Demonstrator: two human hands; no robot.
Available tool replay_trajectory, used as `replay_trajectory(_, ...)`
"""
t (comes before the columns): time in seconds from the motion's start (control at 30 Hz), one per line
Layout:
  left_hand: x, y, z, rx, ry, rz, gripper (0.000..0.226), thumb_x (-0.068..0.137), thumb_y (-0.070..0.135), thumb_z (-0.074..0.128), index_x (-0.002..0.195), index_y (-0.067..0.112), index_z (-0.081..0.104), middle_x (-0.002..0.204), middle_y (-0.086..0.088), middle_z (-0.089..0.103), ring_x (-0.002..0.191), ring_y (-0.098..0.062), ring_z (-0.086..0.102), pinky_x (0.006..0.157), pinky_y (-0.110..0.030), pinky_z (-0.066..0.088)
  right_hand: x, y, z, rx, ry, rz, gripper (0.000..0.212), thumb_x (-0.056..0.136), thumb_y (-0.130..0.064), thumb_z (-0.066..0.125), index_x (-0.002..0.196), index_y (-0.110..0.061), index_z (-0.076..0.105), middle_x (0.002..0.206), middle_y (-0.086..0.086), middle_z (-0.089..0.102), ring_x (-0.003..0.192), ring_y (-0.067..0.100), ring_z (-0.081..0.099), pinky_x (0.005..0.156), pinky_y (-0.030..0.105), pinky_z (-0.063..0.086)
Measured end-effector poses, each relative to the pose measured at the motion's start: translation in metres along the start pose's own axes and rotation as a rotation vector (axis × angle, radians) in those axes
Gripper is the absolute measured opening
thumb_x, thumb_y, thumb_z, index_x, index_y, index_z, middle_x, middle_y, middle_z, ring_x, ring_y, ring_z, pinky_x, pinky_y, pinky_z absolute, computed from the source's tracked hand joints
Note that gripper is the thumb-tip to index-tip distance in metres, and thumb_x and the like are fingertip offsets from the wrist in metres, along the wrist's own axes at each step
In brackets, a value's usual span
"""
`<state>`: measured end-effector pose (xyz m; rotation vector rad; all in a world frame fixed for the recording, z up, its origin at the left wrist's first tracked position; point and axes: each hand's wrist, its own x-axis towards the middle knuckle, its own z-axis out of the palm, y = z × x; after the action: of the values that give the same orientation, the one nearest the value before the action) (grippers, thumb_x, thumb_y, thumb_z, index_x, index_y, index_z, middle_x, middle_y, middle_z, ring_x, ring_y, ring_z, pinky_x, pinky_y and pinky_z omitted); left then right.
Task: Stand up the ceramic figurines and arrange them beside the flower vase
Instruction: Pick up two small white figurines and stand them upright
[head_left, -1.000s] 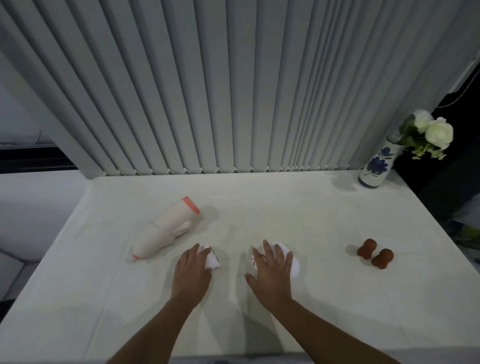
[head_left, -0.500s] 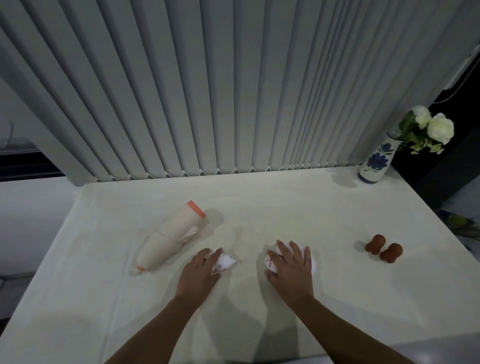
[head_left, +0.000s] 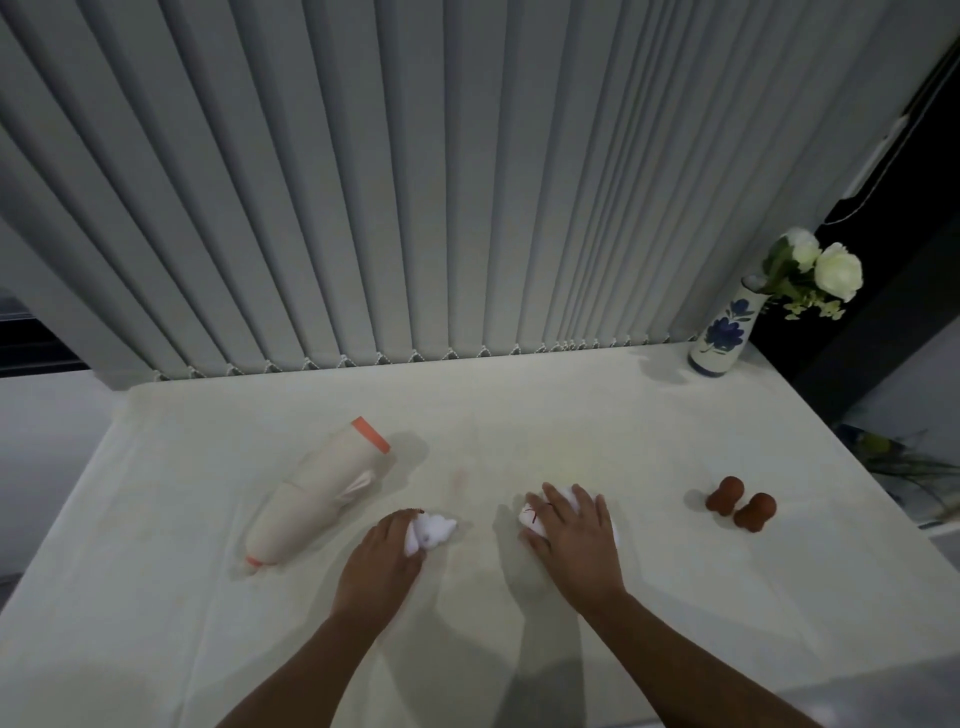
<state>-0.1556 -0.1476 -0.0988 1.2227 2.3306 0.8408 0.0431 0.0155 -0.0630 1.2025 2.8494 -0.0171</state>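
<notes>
Both hands on the desk (head_left: 519, 415) — left hand (head_left: 384, 558) grasping a small white figurine (head_left: 434, 530), right hand (head_left: 576, 545) clasped over another white figurine (head_left: 531, 518) — flower vase (head_left: 722, 338) far right.

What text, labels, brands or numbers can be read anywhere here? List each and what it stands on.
None can be read.
Flower vase: blue painted flowers only, no lettering.
White figurine under the right hand: red marks, not legible as writing.
Cream figurine lying down: orange bands, no text.
</notes>
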Motion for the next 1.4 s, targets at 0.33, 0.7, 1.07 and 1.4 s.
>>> replay_trajectory(0.33,0.01,0.024,0.01,0.034,0.04,0.121,0.029,0.094,0.024,0.056,0.123,0.021,0.058,0.128,0.007,0.061,0.115,-0.016,0.056,0.099,-0.03,0.043,0.011,0.025,0.003,0.024,0.041,-0.111,0.049,0.07,-0.041,0.081,0.113,-0.021,0.07,0.117,-0.002,0.071,0.104,0.029,0.068,0.09,0.047,0.054)
replay_trajectory(0.7,0.065,0.086,0.031,-0.007,0.093,0.161,0.016,0.093,0.019,0.06,0.108,0.016,0.063,0.115,0.0,0.064,0.107,-0.018,0.06,0.089,-0.032,0.049,0.037,0.082,-0.017,0.41,-0.018,-0.119,0.043,0.097,-0.034,0.046,0.139,-0.024,0.042,0.149,-0.01,0.043,0.137,0.015,0.036,0.113,0.029,0.022)
replay_trajectory(1.07,0.128,0.159,0.074,0.01,-0.157,0.17,0.047,0.082,0.051,0.051,0.109,0.016,0.064,0.106,-0.005,0.068,0.098,-0.022,0.06,0.084,-0.034,0.048,0.069,0.151,-0.035,0.452,-0.201,-0.035,0.014,0.086,-0.033,0.058,0.099,-0.026,0.057,0.098,-0.004,0.068,0.093,0.019,0.06,0.07,0.028,0.035)
replay_trajectory(1.4,0.169,0.197,0.093,0.121,-0.287,0.162,0.028,0.087,0.029,0.062,0.111,0.015,0.058,0.107,-0.007,0.066,0.096,-0.024,0.059,0.079,-0.032,0.044,0.09,0.197,-0.038,0.555,-0.363,-0.034,0.011,0.082,-0.038,0.063,0.089,-0.034,0.055,0.081,-0.01,0.062,0.062,0.013,0.058,0.064,0.027,0.045)
